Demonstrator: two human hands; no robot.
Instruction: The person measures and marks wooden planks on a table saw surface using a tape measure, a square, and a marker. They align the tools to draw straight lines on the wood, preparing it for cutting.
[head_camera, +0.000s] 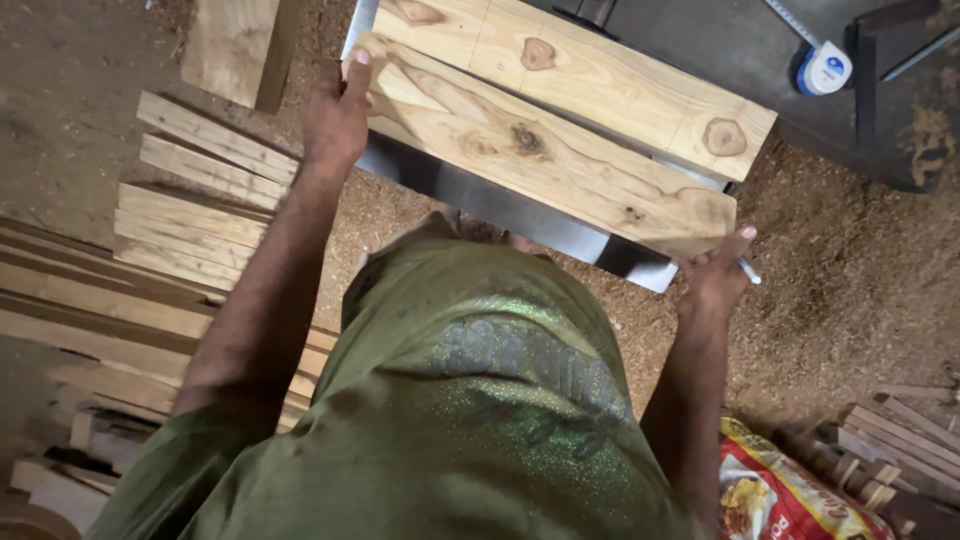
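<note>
Left hand (335, 120): upper left of centre, fingers closed over the far-left end of the near plank (545, 150), thumb up on its top face.
Right hand (715, 280): right of centre, clamped on the plank's lower right corner, with a thin white pencil or marker (750, 271) pinched in the same fingers.
Near plank: pale knotty pine, held at both ends, running on a slant from upper left to centre right; it seems to sit slightly tilted against its neighbour.
Second plank (590, 75): same wood, just behind and alongside the first, edges touching along most of their length.
Support: both planks rest on a grey metal bed (520, 215) in mid-frame; what machine it belongs to I cannot tell.
Progress: judging from how things lie, 2 planks are already up on the bed and paired; the near one is not yet released. No pencil line shows on either face.
Left stock: a stack of thinner slats (190, 200) lies at the left edge on the sawdust floor (850, 290).
Other items: a tape measure (824, 68) at upper right on a dark surface; a red printed bag (790, 495) at lower right.
</note>
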